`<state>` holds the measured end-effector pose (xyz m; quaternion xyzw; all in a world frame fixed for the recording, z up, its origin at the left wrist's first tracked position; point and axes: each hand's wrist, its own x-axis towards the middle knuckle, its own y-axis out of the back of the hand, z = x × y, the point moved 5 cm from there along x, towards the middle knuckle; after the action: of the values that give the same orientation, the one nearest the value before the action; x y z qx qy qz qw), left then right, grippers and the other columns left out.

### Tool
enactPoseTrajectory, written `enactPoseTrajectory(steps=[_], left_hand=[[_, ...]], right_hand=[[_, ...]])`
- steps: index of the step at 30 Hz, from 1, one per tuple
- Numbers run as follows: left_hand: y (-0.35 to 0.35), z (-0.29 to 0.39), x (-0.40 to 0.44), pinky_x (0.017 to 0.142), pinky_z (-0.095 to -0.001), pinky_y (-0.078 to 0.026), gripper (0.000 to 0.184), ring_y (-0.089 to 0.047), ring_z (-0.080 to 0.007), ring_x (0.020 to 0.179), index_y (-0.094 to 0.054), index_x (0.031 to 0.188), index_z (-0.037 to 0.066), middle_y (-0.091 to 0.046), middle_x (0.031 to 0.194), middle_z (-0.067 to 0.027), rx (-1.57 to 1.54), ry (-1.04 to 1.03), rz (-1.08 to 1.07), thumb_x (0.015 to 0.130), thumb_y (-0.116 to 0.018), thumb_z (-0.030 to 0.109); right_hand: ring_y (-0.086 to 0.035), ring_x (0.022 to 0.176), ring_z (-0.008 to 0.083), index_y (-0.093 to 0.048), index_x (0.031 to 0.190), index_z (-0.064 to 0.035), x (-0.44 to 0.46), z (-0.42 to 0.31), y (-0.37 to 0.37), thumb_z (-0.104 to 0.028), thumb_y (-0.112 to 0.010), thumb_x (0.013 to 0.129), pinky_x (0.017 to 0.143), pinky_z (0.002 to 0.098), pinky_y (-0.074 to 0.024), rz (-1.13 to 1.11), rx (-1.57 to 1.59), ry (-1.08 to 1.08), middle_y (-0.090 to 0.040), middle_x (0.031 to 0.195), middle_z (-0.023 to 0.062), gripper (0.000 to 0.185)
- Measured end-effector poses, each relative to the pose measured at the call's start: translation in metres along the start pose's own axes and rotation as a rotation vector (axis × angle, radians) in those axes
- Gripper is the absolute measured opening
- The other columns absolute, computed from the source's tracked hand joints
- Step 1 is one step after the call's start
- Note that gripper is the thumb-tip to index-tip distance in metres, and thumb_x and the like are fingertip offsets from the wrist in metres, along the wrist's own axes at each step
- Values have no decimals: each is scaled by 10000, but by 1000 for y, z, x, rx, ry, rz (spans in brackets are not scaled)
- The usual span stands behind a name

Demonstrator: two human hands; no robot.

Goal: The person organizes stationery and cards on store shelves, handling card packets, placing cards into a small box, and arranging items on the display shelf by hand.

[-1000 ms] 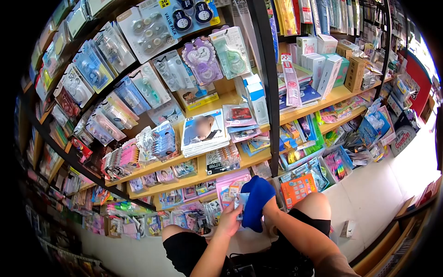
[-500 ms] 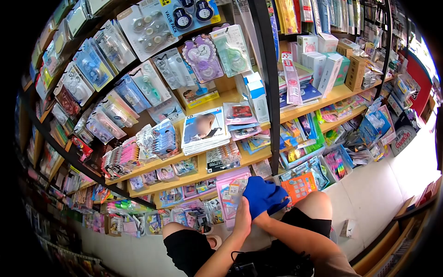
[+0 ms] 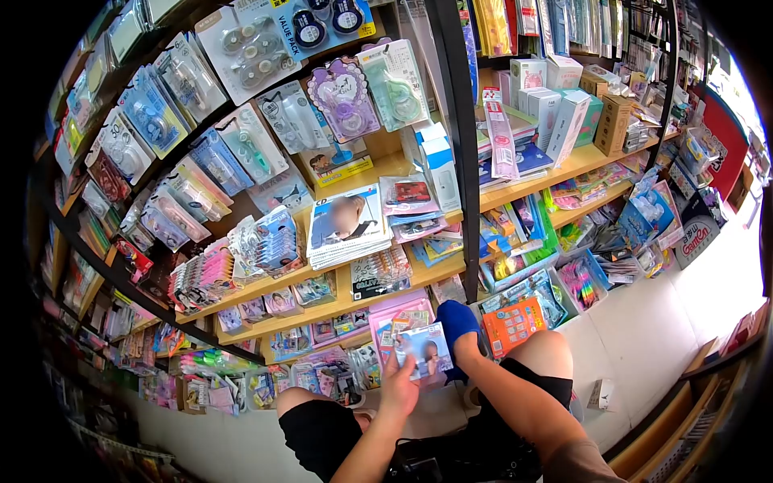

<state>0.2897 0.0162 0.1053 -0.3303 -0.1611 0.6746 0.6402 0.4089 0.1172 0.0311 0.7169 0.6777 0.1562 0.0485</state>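
Low in front of the shelf, my left hand (image 3: pixel 398 388) is closed on the lower left edge of a small, flat picture packet (image 3: pixel 424 352). A photo of a person and a pale label strip show on its front. Bunched blue cloth (image 3: pixel 456 319) covers most of my right hand (image 3: pixel 465 346), just right of the packet. The right fingers are hidden in the cloth. Behind the packet is a pink tray (image 3: pixel 378 324) holding packaged goods. An orange packet (image 3: pixel 514 325) lies to the right of the cloth.
Stacked booklets (image 3: pixel 348 228) and boxed pens (image 3: pixel 278 245) fill the wooden shelf above my hands. A black upright post (image 3: pixel 460 161) divides the shelving. Plastic bins (image 3: pixel 581 282) stand low at the right. A small white box (image 3: pixel 600 394) lies on the tiled floor.
The picture packet now shows in my left hand, which has moved left and down from the blue cloth. The cloth-covered right hand has tilted, and the view has shifted slightly.
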Motion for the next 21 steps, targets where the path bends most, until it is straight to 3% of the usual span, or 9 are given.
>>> enactPoseTrajectory(steps=[2, 4, 5, 8, 9, 12, 13, 17, 21], left_hand=[[7, 8, 4, 788, -308, -461, 329, -540, -165, 902, -420, 1216, 40, -535, 1072, -69, 61, -75, 58, 893, -463, 80], [24, 10, 16, 803, -298, -437, 341, -537, -195, 911, -417, 1209, 27, -537, 1071, -79, 246, -177, 111, 886, -487, 109], [17, 26, 11, 839, -316, -400, 379, -520, -262, 946, -427, 1179, -1, -523, 1085, -116, 790, -311, 175, 853, -545, 152], [29, 32, 13, 863, -348, -387, 436, -501, -300, 968, -434, 1164, -27, -512, 1073, -165, 1205, -738, 310, 819, -591, 189], [36, 26, 18, 880, -363, -377, 443, -493, -337, 984, -444, 1153, -44, -508, 1062, -217, 1234, -707, 288, 813, -598, 194], [47, 22, 18, 886, -368, -371, 458, -482, -351, 1019, -438, 1163, -49, -499, 1084, -248, 1143, -561, 229, 812, -599, 197], [46, 25, 16, 832, -366, -405, 404, -524, -344, 969, -473, 1107, -48, -535, 1031, -245, 1203, -629, 276, 809, -600, 192], [35, 36, 13, 701, -282, -438, 212, -569, -184, 758, -538, 952, -5, -607, 834, -93, 1038, -546, 237, 823, -590, 156], [44, 28, 19, 698, -242, -430, 177, -554, -112, 777, -531, 994, 23, -602, 882, -42, 739, -339, 185, 830, -571, 72]], right_hand=[[-577, 794, 220, -552, 958, -63, -4, -1, -3, -179, -467, 842, 703, 298, -462, -120, 280, -239, -588, 850, 96, 185], [-579, 802, 163, -548, 1019, -58, -27, -69, -7, -251, -431, 900, 693, 274, -476, -323, 1381, -681, -597, 914, 55, 255], [-587, 828, 190, -539, 1052, -70, -31, -66, -13, -303, -410, 906, 695, 310, -495, -394, 1271, -699, -601, 928, 59, 303], [-594, 817, 169, -542, 1017, -88, -45, -100, -13, -322, -459, 875, 720, 273, -478, -521, 1281, -834, -601, 930, 56, 286], [-579, 805, 152, -542, 999, -89, -48, -94, -16, -279, -480, 867, 713, 267, -473, -538, 1222, -821, -588, 910, 44, 240], [-534, 770, 100, -543, 945, -89, -60, -66, -27, -151, -544, 844, 691, 250, -457, -592, 1046, -771, -551, 851, 6, 119], [-530, 773, 93, -545, 942, -88, -58, -68, -27, -143, -539, 848, 689, 244, -453, -583, 1015, -725, -549, 851, 1, 109], [-520, 789, 82, -543, 939, -71, -49, -69, -25, -135, -507, 875, 689, 244, -448, -535, 762, -444, -544, 858, -12, 97], [-570, 768, 129, -550, 984, -49, -42, -51, -30, -113, -498, 865, 666, 258, -455, -324, 636, -345, -590, 850, 43, 145]])
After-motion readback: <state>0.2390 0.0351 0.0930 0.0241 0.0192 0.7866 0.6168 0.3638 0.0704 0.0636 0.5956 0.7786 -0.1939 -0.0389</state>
